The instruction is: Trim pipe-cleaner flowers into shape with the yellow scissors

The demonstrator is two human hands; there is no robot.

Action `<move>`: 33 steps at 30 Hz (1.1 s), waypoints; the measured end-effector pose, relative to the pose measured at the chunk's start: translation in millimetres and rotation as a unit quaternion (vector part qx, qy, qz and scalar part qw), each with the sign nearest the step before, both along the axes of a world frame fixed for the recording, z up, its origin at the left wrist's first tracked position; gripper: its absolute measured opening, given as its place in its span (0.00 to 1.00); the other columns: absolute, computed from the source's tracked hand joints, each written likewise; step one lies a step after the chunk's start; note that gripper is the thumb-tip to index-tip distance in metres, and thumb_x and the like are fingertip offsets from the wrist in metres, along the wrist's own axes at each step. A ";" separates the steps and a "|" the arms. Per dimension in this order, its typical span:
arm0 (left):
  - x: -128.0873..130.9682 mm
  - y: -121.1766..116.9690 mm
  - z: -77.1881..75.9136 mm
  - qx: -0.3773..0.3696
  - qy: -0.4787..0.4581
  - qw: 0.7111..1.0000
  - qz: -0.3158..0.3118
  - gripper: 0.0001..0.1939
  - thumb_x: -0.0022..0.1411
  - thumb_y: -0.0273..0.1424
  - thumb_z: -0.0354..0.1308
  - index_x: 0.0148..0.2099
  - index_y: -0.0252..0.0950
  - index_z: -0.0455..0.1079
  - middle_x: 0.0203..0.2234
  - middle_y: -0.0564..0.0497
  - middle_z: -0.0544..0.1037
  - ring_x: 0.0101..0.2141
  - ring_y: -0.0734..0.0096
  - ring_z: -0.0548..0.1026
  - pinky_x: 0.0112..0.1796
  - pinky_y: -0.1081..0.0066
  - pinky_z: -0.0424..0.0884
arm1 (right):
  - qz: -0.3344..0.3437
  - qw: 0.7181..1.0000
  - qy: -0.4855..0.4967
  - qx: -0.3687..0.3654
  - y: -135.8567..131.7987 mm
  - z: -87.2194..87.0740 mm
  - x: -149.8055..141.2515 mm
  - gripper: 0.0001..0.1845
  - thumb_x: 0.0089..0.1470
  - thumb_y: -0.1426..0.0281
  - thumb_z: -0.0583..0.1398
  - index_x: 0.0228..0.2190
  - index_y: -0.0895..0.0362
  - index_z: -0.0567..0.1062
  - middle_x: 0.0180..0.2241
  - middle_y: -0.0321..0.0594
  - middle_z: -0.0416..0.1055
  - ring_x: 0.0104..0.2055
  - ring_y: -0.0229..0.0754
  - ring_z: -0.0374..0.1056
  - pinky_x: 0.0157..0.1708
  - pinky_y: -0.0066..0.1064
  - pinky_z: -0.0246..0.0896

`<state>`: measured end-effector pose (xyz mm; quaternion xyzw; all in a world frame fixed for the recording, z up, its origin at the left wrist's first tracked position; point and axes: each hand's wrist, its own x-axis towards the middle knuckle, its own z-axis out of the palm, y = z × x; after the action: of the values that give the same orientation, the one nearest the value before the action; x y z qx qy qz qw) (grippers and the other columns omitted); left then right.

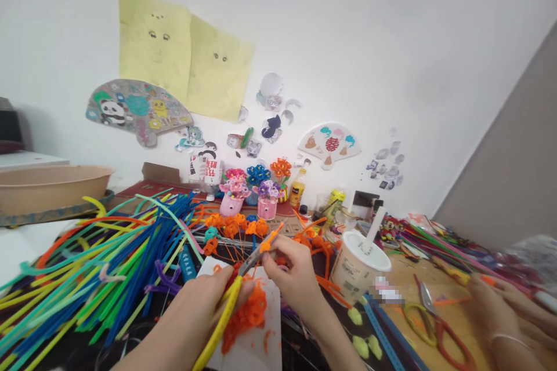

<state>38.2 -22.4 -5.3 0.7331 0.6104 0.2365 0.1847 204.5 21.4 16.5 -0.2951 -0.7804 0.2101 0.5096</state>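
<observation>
My left hand (211,293) is closed around the yellow handle of a pair of scissors (216,324), their metal blades pointing up and to the right. Between the thumb and fingers of my right hand (292,266) is an orange pipe cleaner (270,242), and the blades lie against it. Fuzzy orange trimmings (244,316) lie on a white sheet (272,333) under my hands. Finished orange pipe-cleaner flowers (230,224) lie just beyond, on thin stems. The lower handle of the scissors is partly hidden by my fingers.
Bundled coloured pipe cleaners (130,266) spread across the left. A lidded paper cup (359,269) with a straw stands right of my right hand. Potted flowers (230,203) and bottles (297,188) line the back. At right are other scissors (435,316) and another person's hands (500,307).
</observation>
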 end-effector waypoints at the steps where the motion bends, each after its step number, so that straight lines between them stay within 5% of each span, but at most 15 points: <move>1: -0.4 0.0 0.6 -0.002 0.003 1.000 -0.001 0.19 0.62 0.44 0.40 0.35 0.39 0.67 0.24 0.51 0.75 0.24 0.67 0.71 0.26 0.72 0.57 | 0.000 1.000 -0.004 0.000 0.1 -0.1 0.0 0.08 0.48 0.76 0.55 0.20 0.57 0.69 0.19 0.32 0.60 0.22 0.34 0.57 0.23 0.25 0.53; 15: 1.0 1.4 0.6 0.001 -0.008 1.000 0.002 0.23 0.61 0.46 0.40 0.25 0.38 0.66 0.16 0.53 0.69 0.19 0.71 0.66 0.21 0.74 0.52 | 0.009 1.000 -0.015 0.005 0.2 -0.2 1.5 0.10 0.49 0.76 0.55 0.19 0.57 0.65 0.20 0.33 0.61 0.23 0.34 0.58 0.24 0.25 0.52; 24: -7.6 0.2 2.2 0.001 -0.033 0.999 0.001 0.15 0.60 0.43 0.42 0.31 0.39 0.63 0.25 0.51 0.75 0.26 0.66 0.71 0.28 0.71 0.59 | -0.001 1.000 -0.002 0.002 2.1 0.2 4.6 0.09 0.48 0.76 0.56 0.19 0.56 0.66 0.20 0.34 0.64 0.24 0.36 0.59 0.25 0.25 0.54; 33: 1.7 -0.5 4.8 -0.024 -0.053 0.998 0.001 0.16 0.58 0.44 0.42 0.32 0.38 0.63 0.24 0.51 0.73 0.25 0.67 0.68 0.27 0.71 0.58 | 0.003 1.000 -0.008 0.007 0.7 1.6 3.9 0.08 0.49 0.75 0.55 0.20 0.56 0.67 0.21 0.34 0.65 0.25 0.36 0.61 0.25 0.26 0.55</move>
<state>39.9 -22.9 -0.4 0.7141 0.6059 0.2609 0.2343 208.4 22.0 18.1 -0.2908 -0.7868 0.2041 0.5047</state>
